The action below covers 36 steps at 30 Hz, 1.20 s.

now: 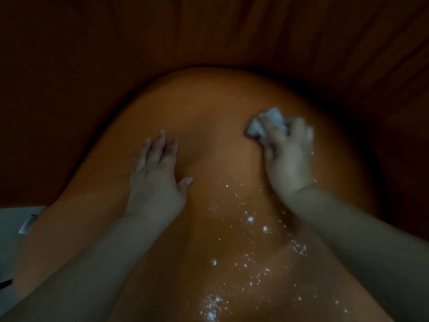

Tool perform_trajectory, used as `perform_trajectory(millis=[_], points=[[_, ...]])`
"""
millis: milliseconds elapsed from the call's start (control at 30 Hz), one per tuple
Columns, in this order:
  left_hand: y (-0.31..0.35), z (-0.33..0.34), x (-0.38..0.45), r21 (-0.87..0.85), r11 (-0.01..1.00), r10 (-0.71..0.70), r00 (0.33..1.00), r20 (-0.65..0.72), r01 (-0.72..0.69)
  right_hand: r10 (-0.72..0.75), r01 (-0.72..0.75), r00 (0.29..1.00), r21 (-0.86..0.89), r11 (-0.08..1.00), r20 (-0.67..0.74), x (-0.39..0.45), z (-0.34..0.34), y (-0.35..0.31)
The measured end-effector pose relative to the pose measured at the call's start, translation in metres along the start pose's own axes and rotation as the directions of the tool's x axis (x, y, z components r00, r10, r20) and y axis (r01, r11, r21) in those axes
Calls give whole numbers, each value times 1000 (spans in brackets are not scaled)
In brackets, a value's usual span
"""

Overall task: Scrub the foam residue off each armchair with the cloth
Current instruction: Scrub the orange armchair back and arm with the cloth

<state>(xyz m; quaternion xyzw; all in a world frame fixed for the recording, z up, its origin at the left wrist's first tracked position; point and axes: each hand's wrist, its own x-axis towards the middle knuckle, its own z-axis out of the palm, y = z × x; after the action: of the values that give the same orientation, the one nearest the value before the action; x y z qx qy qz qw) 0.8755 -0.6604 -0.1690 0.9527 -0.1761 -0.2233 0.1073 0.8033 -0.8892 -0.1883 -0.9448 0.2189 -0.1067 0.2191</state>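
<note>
Scrubbing armchair: right hand gripping wadded cloth against upholstery, left hand bracing flat, fingers straight; cloth likely soft, light, best bunched in fist; foam flecks remaining nearer

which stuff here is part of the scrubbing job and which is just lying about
Job: orange-brown padded armchair; white foam specks; crumpled white cloth gripped by right hand; left hand resting flat on it.
Lying about: pale object with small label, dark cord.
</note>
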Motion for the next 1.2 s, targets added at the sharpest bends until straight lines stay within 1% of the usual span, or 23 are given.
perform_trajectory(millis=[67,133,167,233,300,333,367,433,500,567,633,667,733,767,833,900,933,967,1000,1067,1100,1133,1200], points=[[1,5,2,-4,1000,16,999,-33,-16,-175,174,978,19,985,117,-26,3,-15],[2,8,5,-2,1000,25,999,-41,-25,-385,393,884,24,919,267,-48,1,-15],[3,8,6,1,1000,29,999,-41,-29,-393,402,873,30,915,290,-45,-5,-8],[2,9,8,12,999,40,998,-43,-40,-315,322,927,-4,947,204,-24,-12,12],[2,11,9,24,999,50,998,-46,-49,-64,66,994,-26,997,92,-11,-15,20],[2,11,8,30,998,52,997,-51,-50,42,-40,998,-23,999,54,-11,-13,18],[3,11,8,29,998,49,997,-54,-47,72,-72,996,-16,997,57,-14,-11,13],[6,10,7,18,999,41,998,-50,-40,-60,56,983,24,998,173,-26,-8,0],[7,10,7,7,999,43,998,-49,-43,-214,196,941,93,976,261,-33,-12,-1],[7,9,7,17,999,47,998,-44,-46,-200,200,967,16,980,157,-19,-18,19],[5,9,7,26,998,53,998,-38,-52,4,-5,1000,-57,998,-14,3,-25,48],[5,9,7,25,998,56,998,-36,-55,119,-121,991,-37,992,-62,8,-28,60],[6,9,6,16,998,56,998,-37,-55,242,-243,968,-7,970,-61,3,-28,63],[7,9,6,12,998,54,998,-41,-54,217,-218,975,-20,976,-36,-6,-24,57],[9,9,5,7,999,52,998,-47,-51,-6,6,999,-5,1000,46,-33,-19,39],[10,9,5,3,999,50,998,-48,-50,-224,220,957,45,975,185,-51,-19,27],[10,9,4,2,999,52,997,-48,-52,-266,262,941,45,964,210,-49,-22,28],[10,8,4,3,999,54,997,-47,-54,-243,243,954,21,970,177,-42,-23,35],[10,8,4,5,999,54,997,-45,-54,-151,154,983,-18,988,104,-32,-24,44],[8,8,4,8,998,59,997,-42,-58,112,-113,993,-37,993,-23,-16,-26,63],[8,8,5,7,998,61,997,-42,-60,188,-189,981,-21,982,-45,-15,-25,66],[7,9,5,3,998,63,997,-43,-63,181,-182,982,-25,983,-48,-21,-20,64],[7,9,5,-2,998,64,997,-48,-65,56,-55,998,-51,997,35,-48,-11,50]])
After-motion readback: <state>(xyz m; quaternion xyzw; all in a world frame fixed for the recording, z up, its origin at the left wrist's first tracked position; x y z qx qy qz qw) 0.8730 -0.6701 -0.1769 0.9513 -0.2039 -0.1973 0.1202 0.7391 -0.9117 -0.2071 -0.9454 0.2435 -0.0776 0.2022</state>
